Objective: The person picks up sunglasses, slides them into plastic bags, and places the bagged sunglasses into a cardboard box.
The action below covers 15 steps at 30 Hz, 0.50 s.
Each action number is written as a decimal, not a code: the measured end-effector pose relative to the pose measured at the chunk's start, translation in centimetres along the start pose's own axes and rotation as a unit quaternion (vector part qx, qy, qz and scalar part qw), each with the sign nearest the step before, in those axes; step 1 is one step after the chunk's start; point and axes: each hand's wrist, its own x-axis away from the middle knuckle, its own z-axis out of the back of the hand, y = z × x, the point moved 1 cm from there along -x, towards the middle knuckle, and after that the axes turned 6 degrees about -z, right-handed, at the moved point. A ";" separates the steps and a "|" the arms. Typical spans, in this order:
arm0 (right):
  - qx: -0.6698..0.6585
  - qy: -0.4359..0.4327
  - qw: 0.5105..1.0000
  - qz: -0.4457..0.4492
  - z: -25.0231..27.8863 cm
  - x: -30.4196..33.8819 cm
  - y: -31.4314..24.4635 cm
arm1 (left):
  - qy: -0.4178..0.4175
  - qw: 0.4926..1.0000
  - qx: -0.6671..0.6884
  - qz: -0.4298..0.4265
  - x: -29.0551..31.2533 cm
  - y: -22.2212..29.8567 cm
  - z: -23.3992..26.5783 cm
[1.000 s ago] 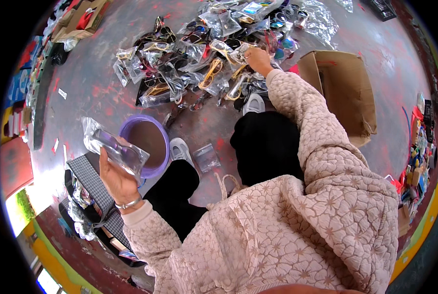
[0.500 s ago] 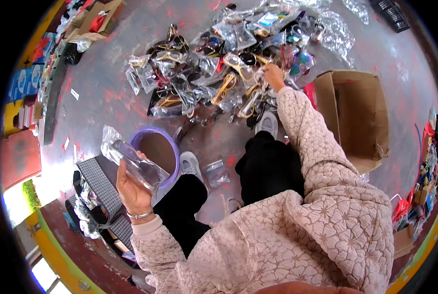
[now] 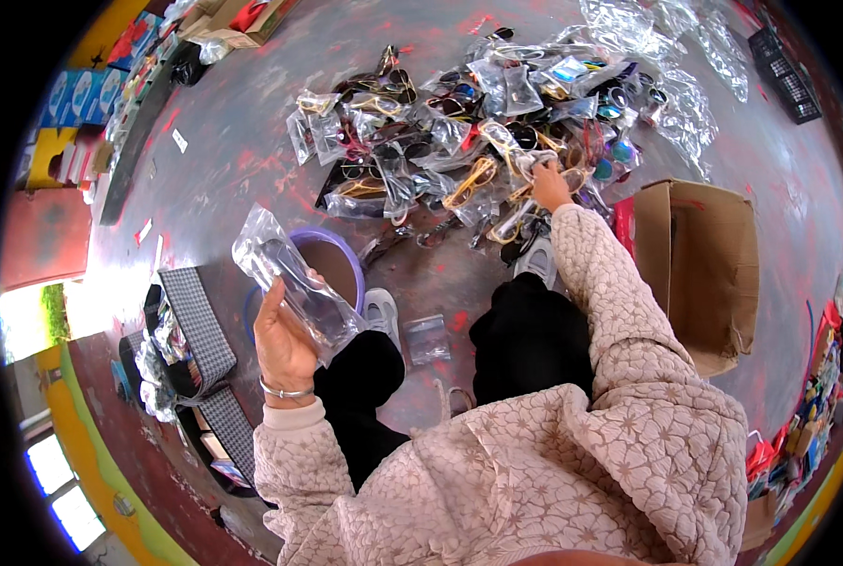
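My left hand [image 3: 287, 332] is closed around several clear plastic bags [image 3: 299, 292], held up beside my left knee and partly in front of a purple-rimmed bucket [image 3: 332, 241]. Whether anything lies inside these bags is hard to see. Ahead of me a wide pile of sunglasses and eyeglasses [image 3: 471, 182], many in clear sleeves, spreads over the grey floor. My right hand [image 3: 551, 185] reaches into its near right part, fingers curled down among pale-framed glasses. What the fingertips pinch is hidden in the clutter. A small clear packet [image 3: 428, 340] lies between my shoes.
An open cardboard box [image 3: 714, 274] lies right of my right arm. At the left stands a checked case [image 3: 198, 325] with packets in it. Loose clear plastic [image 3: 685, 113] and a black crate [image 3: 785, 75] are at the far right. Mixed goods [image 3: 803, 429] line the right edge.
The whole view has shifted, so things appear farther right and lower. My right hand has come slightly nearer to me within the pile. My left hand still holds the plastic bags.
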 end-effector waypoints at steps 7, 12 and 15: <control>0.092 0.075 0.986 0.120 -1.6 0.9 1.3 | -0.029 0.999 -0.001 0.022 0.3 -0.3 -0.4; -0.466 -0.072 0.882 0.010 5.9 0.4 -1.2 | -0.056 0.998 0.005 0.028 0.4 -0.9 -2.1; -0.659 -0.178 0.729 0.042 18.6 4.7 -10.1 | -0.092 0.994 0.010 0.064 0.6 -1.5 -3.0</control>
